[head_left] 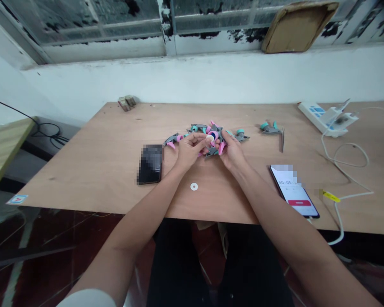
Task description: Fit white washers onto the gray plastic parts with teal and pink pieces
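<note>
Over the plywood table (83, 170), left hand (189, 151) and right hand (232, 151) fingers pinch a pink ring (217, 136), its hole facing upward.

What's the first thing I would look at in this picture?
Your eye would probably jump to the heap of grey, pink and teal plastic parts in the middle of the plywood table, where the left hand and the right hand meet at its front edge. Next comes the bright phone lying to the right of the hands, with a red bar on its lit screen. A white power strip sits at the far right of the table.
</note>
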A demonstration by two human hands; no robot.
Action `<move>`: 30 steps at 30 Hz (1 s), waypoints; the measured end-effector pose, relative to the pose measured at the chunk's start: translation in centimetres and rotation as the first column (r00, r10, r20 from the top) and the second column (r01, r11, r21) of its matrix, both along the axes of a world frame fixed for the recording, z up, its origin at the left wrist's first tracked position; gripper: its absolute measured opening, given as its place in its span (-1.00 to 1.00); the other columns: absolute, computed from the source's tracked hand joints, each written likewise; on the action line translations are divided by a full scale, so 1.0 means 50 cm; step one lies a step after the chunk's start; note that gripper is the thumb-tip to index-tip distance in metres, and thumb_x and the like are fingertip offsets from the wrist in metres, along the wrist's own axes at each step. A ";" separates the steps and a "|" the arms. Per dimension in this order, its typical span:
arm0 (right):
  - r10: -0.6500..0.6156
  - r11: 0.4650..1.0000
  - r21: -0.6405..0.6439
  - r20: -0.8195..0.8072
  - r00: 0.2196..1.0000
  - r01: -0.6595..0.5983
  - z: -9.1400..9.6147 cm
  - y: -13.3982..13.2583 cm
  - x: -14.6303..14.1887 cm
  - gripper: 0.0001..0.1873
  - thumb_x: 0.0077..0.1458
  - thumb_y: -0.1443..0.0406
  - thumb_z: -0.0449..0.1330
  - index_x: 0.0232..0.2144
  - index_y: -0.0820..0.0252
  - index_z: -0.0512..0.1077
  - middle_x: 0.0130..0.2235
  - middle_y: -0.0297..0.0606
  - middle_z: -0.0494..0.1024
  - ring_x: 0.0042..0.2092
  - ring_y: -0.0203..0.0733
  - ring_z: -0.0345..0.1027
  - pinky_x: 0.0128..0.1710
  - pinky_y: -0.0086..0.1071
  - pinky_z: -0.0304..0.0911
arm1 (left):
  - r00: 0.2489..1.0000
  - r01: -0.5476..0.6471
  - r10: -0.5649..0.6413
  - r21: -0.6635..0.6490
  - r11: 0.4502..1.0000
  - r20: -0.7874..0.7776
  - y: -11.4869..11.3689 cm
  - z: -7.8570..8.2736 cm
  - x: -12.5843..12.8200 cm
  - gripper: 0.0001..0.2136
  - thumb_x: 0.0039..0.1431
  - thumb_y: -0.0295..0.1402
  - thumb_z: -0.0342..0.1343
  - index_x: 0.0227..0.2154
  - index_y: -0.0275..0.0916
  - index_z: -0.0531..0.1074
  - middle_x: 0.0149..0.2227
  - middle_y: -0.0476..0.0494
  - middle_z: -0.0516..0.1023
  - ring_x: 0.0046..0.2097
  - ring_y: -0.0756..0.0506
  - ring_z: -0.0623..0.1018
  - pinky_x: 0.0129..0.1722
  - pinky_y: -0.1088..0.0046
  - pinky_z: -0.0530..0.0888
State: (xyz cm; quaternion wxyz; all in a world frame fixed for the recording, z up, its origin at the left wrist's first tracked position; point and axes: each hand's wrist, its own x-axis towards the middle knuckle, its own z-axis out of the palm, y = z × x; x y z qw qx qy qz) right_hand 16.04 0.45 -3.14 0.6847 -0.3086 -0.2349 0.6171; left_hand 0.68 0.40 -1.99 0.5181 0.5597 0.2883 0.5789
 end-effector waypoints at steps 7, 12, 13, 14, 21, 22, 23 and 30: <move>0.150 0.988 0.033 -0.029 0.988 -0.149 0.003 -0.010 -0.009 -0.90 0.39 0.25 0.31 -0.08 0.10 0.59 -0.49 -0.49 0.54 -0.52 -0.41 0.43 -0.53 -0.59 0.47 | 0.998 -0.052 0.052 0.003 0.999 -0.029 0.007 -0.016 -0.005 -0.55 0.03 -0.01 0.56 -0.20 -0.25 0.63 -0.40 -0.02 0.62 -0.52 0.07 0.51 -0.55 0.56 0.44; 0.209 0.978 -0.007 -0.003 0.978 -0.209 -0.004 -0.011 -0.010 -0.89 0.38 0.22 0.33 -0.14 0.13 0.58 -0.46 -0.47 0.59 -0.51 -0.41 0.45 -0.55 -0.58 0.47 | 0.989 -0.133 0.138 0.089 0.987 -0.049 0.003 -0.011 -0.004 -0.54 -0.01 0.01 0.58 -0.23 -0.22 0.62 -0.39 0.03 0.53 -0.50 0.11 0.44 -0.54 0.59 0.38; 0.213 0.977 -0.010 -0.005 0.977 -0.213 -0.005 -0.011 -0.011 -0.89 0.39 0.22 0.32 -0.14 0.13 0.58 -0.47 -0.48 0.59 -0.52 -0.41 0.45 -0.55 -0.57 0.48 | 0.984 -0.160 0.166 0.103 0.982 -0.057 0.002 -0.009 -0.004 -0.54 -0.03 0.00 0.59 -0.24 -0.22 0.61 -0.39 0.03 0.53 -0.48 0.10 0.46 -0.52 0.59 0.39; 0.219 0.976 -0.010 -0.008 0.976 -0.219 -0.006 -0.011 -0.012 -0.89 0.39 0.21 0.32 -0.14 0.12 0.57 -0.47 -0.49 0.58 -0.52 -0.41 0.44 -0.54 -0.57 0.49 | 0.979 -0.183 0.192 0.116 0.976 -0.068 0.002 -0.009 -0.004 -0.55 -0.03 0.00 0.59 -0.26 -0.22 0.61 -0.37 0.02 0.54 -0.46 0.09 0.47 -0.50 0.59 0.40; 0.228 0.973 -0.012 -0.034 0.973 -0.229 -0.007 -0.016 -0.013 -0.83 0.38 0.17 0.34 -0.19 0.15 0.59 -0.47 -0.49 0.59 -0.51 -0.44 0.43 -0.50 -0.60 0.51 | 0.939 -0.220 0.290 0.324 0.920 -0.185 -0.005 -0.014 -0.007 -0.77 0.28 -0.09 0.40 -0.15 -0.09 0.77 -0.24 -0.11 0.62 -0.28 -0.01 0.53 -0.34 0.48 0.47; 0.223 0.975 -0.015 -0.037 0.974 -0.224 -0.007 -0.017 -0.012 -0.83 0.39 0.18 0.32 -0.20 0.15 0.60 -0.48 -0.48 0.58 -0.51 -0.44 0.43 -0.49 -0.60 0.51 | 0.928 -0.222 0.308 0.355 0.908 -0.208 -0.008 -0.015 -0.007 -0.77 0.30 -0.09 0.38 -0.12 -0.06 0.77 -0.23 -0.12 0.62 -0.23 -0.04 0.54 -0.30 0.47 0.48; 0.221 0.975 -0.018 -0.038 0.974 -0.222 -0.007 -0.017 -0.012 -0.83 0.39 0.18 0.32 -0.21 0.15 0.60 -0.49 -0.48 0.57 -0.52 -0.44 0.43 -0.49 -0.60 0.51 | 0.917 -0.222 0.326 0.385 0.896 -0.231 -0.010 -0.015 -0.008 -0.77 0.32 -0.09 0.37 -0.09 -0.04 0.77 -0.21 -0.13 0.62 -0.18 -0.06 0.56 -0.27 0.46 0.49; 0.201 0.979 0.001 -0.046 0.978 -0.202 -0.007 -0.014 -0.016 -0.82 0.28 0.17 0.41 -0.18 0.13 0.59 -0.44 -0.52 0.59 -0.52 -0.45 0.40 -0.55 -0.59 0.45 | 0.852 -0.282 0.458 0.516 0.809 -0.252 -0.033 -0.007 -0.011 -0.78 0.36 -0.15 0.33 -0.06 -0.07 0.77 -0.17 -0.17 0.60 -0.12 -0.09 0.54 -0.26 0.44 0.48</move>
